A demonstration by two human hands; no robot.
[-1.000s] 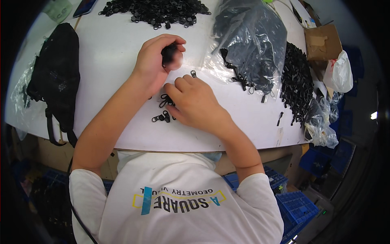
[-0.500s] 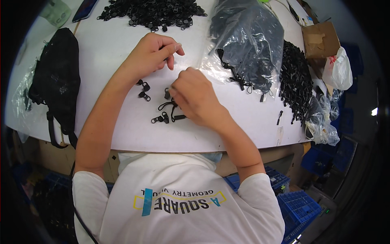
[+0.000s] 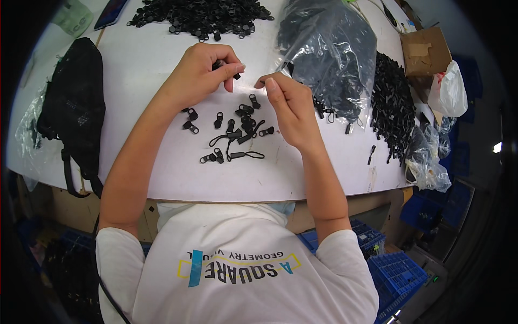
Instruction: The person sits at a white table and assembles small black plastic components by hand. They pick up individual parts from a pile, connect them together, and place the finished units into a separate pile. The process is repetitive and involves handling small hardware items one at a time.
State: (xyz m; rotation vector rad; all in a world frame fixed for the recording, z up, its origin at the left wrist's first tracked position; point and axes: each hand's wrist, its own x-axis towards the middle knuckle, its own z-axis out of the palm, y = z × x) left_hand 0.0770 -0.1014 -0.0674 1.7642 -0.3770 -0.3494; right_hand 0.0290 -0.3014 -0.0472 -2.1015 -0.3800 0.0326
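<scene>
My left hand (image 3: 208, 70) is closed with black zipper sliders (image 3: 237, 76) showing between its fingers. Level with it, to the right, my right hand (image 3: 291, 105) has thumb and forefinger pinched together; a speck of something dark shows at the tips, too small to name. Below and between the hands, several loose black zipper sliders (image 3: 246, 120) lie scattered on the white table (image 3: 178, 173). Among them are black cord zipper pulls (image 3: 237, 155) with thin loops. Farther back is a big heap of black sliders (image 3: 205, 19).
At the back right lies a clear plastic bag (image 3: 329, 54) of dark contents, beside a pile of black pulls (image 3: 393, 108). A cardboard box (image 3: 426, 52) and a white plastic bag (image 3: 449, 94) stand beyond. A black cloth bag (image 3: 75, 108) lies on the left; blue crates (image 3: 396, 281) are below.
My right hand has moved up and right, off the small cluster, uncovering the sliders and pulls there. Black sliders now show in my left hand, which stays in about the same place.
</scene>
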